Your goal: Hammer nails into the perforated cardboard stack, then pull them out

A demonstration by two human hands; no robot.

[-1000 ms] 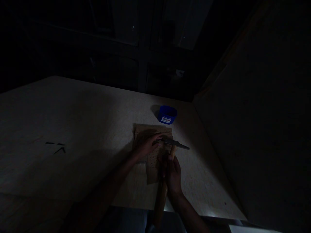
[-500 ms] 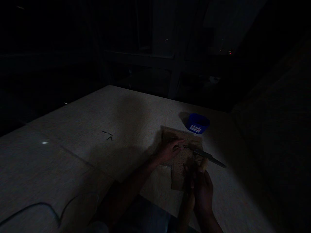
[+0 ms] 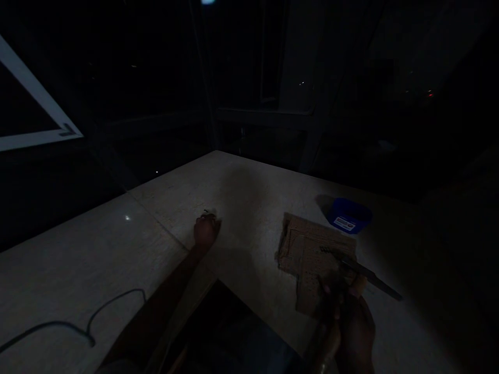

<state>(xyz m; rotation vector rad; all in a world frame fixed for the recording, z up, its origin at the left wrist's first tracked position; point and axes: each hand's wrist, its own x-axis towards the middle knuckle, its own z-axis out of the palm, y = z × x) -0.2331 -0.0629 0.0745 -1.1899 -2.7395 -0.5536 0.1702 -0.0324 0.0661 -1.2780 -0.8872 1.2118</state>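
My left hand (image 3: 205, 230) is stretched out to the far left part of the table, fingers curled down over small dark thin pieces. One such piece (image 3: 206, 211) shows just beyond the fingers; whether any is pinched is hidden. My right hand (image 3: 355, 322) is wrapped round the wooden handle of what looks like a hammer (image 3: 376, 282), with a long, narrow, dark metal head. That head lies over the right side of a stack of brown cardboard pieces (image 3: 307, 275). Short dark twisted-looking bits (image 3: 326, 250) sit on the cardboard beside it. Deep shadow hides the right fingertips.
A blue plastic tub (image 3: 350, 215) with a white label stands behind the cardboard. A dark cable (image 3: 50, 323) curls over the pale table (image 3: 257, 208) at the near left. Dark framing rises beyond the table, with a light-coloured frame (image 3: 35, 78) at upper left.
My left hand has left the cardboard and reached left and away to the small dark pieces. My right hand still grips the hammer. The view has turned left.
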